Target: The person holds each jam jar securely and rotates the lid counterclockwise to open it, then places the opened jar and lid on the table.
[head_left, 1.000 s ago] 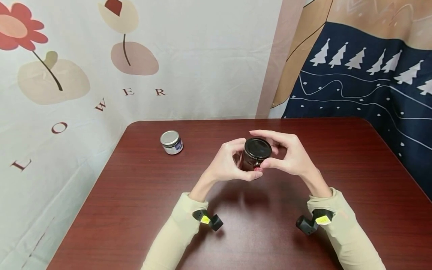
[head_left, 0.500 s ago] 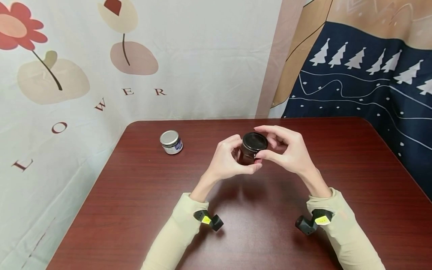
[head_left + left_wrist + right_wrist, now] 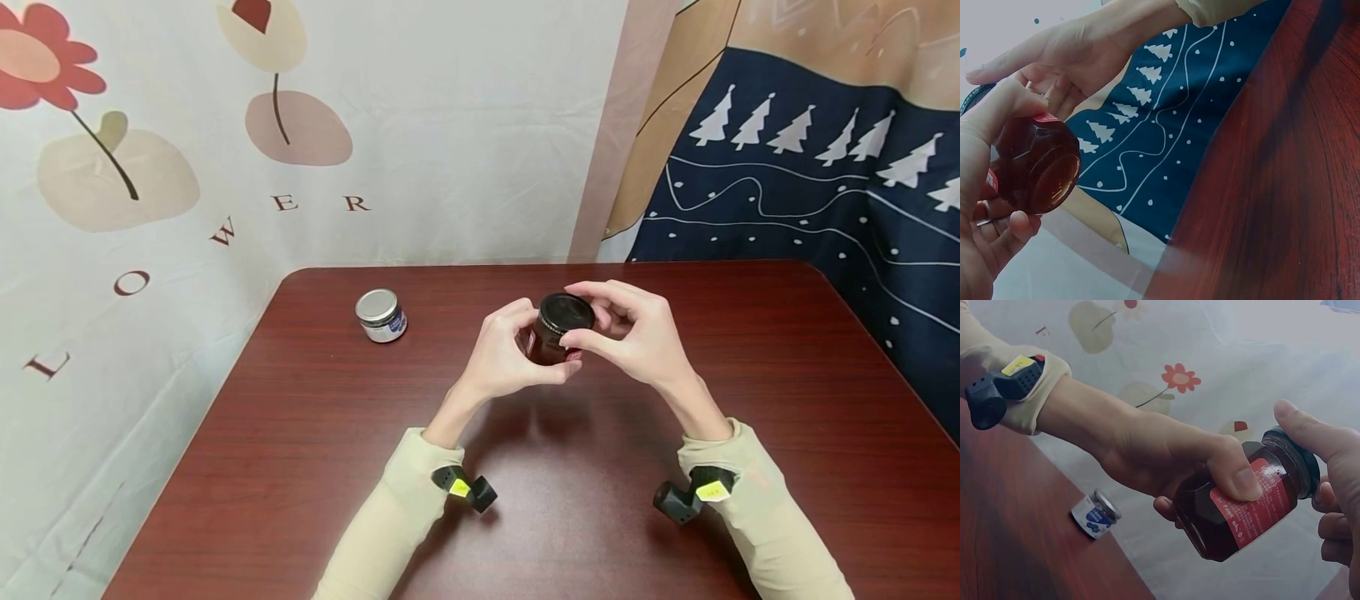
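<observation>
A faceted glass jar (image 3: pixel 1210 522) of dark reddish-brown contents, with a red label (image 3: pixel 1257 503), is held up off the table, slightly tilted. My left hand (image 3: pixel 498 354) grips its body, the thumb across the label in the right wrist view. The black lid (image 3: pixel 567 312) sits on the jar, and my right hand (image 3: pixel 637 333) pinches its rim between thumb and curled fingers. Seen from the left wrist, the jar's base (image 3: pixel 1057 178) faces the camera, while the left hand and thumb hide most of the lid.
A small jar (image 3: pixel 381 317) with a silver lid and a white and blue label stands at the back left of the dark red table (image 3: pixel 315 467). Behind the table hang a white flower-print cloth (image 3: pixel 465 150) and a navy tree-print cloth (image 3: pixel 787 192).
Both hands and the dark jar have shifted slightly back and left over the last second. In the latest half second, the right thumb has moved a little left along the lid's rim.
</observation>
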A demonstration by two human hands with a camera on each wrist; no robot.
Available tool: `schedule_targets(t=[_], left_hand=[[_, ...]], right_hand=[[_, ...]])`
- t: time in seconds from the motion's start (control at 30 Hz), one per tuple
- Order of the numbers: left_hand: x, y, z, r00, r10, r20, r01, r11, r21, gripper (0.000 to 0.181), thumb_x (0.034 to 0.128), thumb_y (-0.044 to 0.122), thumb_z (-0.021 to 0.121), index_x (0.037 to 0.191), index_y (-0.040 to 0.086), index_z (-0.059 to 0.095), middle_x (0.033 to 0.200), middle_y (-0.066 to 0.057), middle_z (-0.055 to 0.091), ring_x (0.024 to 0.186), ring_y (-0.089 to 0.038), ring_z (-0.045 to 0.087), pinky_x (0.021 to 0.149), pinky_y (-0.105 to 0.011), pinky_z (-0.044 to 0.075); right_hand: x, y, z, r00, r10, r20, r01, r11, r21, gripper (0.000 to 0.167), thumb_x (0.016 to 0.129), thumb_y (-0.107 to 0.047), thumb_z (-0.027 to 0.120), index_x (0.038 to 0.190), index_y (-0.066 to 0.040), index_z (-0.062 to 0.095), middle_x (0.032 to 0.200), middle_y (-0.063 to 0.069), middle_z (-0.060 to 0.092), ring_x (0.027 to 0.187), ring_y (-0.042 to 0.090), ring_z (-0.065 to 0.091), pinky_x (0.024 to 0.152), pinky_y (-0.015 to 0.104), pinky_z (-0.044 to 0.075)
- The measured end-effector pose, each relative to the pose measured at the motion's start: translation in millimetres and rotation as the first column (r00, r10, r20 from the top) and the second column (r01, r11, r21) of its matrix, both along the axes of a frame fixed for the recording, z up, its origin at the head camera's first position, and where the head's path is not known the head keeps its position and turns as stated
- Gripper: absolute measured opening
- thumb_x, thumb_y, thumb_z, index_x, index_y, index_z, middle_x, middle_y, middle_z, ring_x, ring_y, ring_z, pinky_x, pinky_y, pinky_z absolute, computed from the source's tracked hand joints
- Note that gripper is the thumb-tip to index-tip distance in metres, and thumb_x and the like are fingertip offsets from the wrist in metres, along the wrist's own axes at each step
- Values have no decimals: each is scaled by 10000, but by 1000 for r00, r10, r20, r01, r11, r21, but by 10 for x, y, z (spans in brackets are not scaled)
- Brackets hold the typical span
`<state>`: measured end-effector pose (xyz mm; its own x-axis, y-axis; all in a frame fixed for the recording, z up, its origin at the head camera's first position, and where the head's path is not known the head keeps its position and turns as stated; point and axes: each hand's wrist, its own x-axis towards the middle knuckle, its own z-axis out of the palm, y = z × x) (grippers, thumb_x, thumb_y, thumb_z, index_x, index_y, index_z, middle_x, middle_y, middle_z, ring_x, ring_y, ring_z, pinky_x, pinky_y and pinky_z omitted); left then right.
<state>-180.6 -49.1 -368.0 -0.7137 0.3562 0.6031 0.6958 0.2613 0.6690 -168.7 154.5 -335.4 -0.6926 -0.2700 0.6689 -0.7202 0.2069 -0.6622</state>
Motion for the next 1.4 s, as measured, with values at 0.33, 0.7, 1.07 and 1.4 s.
schedule_targets(t=[0.33, 0.7, 1.07, 1.4], left_hand=[[2, -10, -15, 999, -39, 9, 39, 999, 6, 274, 651, 228, 900, 821, 152, 699, 711, 59, 465, 616, -116, 449, 495, -271, 396], [2, -26, 0, 987, -148, 63, 146, 988, 41, 322, 661, 195, 912, 910, 160, 710, 735, 61, 515, 598, -119, 454, 483, -279, 389], [2, -48, 14, 949, -290, 124, 280, 956, 93, 371, 657, 128, 919, 979, 129, 734, 820, 27, 584, 627, -147, 470, 485, -297, 403], [-3, -82, 22, 913, -385, 135, 377, 922, 86, 428, 641, 105, 921, 1026, 91, 735, 885, 10, 623, 727, -159, 515, 541, -344, 464]], right_hand=[[-11, 14, -9, 1000, 23, -11, -23, 1000, 20, 509, 662, 72, 901, 1129, -41, 735, 735, 14, 498, 657, 119, 425, 531, 208, 346], [13, 30, 26, 995, 83, 59, -84, 996, 8, 468, 692, 79, 879, 1114, -55, 725, 706, 28, 439, 635, 128, 397, 496, 245, 299], [38, 76, 72, 979, 181, 96, -181, 983, -7, 480, 691, 136, 845, 1124, -17, 703, 717, 44, 417, 648, 127, 377, 459, 260, 271], [45, 100, 82, 961, 259, 102, -261, 965, 10, 518, 666, 137, 856, 1131, -35, 706, 728, 10, 422, 684, 132, 383, 477, 254, 296]])
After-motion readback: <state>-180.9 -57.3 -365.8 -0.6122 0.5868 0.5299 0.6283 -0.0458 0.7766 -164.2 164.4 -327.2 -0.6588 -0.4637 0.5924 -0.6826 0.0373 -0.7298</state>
